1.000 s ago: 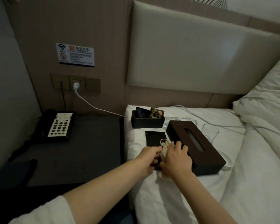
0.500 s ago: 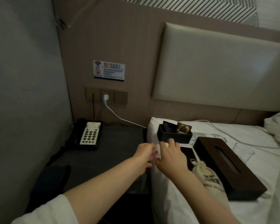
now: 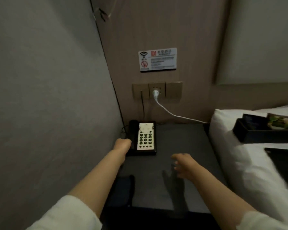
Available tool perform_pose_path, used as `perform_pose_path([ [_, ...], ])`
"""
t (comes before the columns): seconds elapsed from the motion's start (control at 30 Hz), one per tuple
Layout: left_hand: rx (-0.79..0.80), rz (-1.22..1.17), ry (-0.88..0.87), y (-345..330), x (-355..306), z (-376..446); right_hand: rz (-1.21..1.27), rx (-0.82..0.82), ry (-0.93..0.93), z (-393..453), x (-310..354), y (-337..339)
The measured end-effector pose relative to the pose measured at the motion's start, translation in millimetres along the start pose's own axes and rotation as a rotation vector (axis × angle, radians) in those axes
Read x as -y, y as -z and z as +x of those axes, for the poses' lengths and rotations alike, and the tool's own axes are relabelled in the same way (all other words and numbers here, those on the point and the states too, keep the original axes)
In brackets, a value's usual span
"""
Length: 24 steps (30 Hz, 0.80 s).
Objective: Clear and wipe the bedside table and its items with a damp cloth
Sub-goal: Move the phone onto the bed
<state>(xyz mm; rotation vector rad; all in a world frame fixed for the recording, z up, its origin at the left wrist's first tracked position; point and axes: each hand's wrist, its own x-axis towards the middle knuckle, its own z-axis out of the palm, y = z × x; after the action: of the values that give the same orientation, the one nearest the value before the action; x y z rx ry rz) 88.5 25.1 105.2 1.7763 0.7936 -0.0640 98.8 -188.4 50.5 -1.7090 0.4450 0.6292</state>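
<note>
At the far left corner of the dark counter sits the telephone; the left hand holds its handset side, its grip hidden. Nearer, the right hand hovers with loose, spread fingers. Right, a black tray rests on the bed.

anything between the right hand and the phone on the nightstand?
Nothing: in the head view only bare dark tabletop separates the right hand from the telephone. The left hand is already at the phone's handset side.
</note>
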Motion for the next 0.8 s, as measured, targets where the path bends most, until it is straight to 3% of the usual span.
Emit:
perform_pose_path([
  [0.07,0.025,0.041,-0.006,4,5,30,0.116,0.052,-0.043,17,4,-19],
  [0.3,0.067,0.141,0.002,-6,18,92,0.174,0.025,0.013,64,30,-46],
  [0.6,0.092,0.061,0.072,-17,31,139,0.225,0.113,-0.016,111,31,-71],
  [0.8,0.094,0.021,0.125,-19,27,150,0.202,0.075,-0.049,120,39,-73],
])
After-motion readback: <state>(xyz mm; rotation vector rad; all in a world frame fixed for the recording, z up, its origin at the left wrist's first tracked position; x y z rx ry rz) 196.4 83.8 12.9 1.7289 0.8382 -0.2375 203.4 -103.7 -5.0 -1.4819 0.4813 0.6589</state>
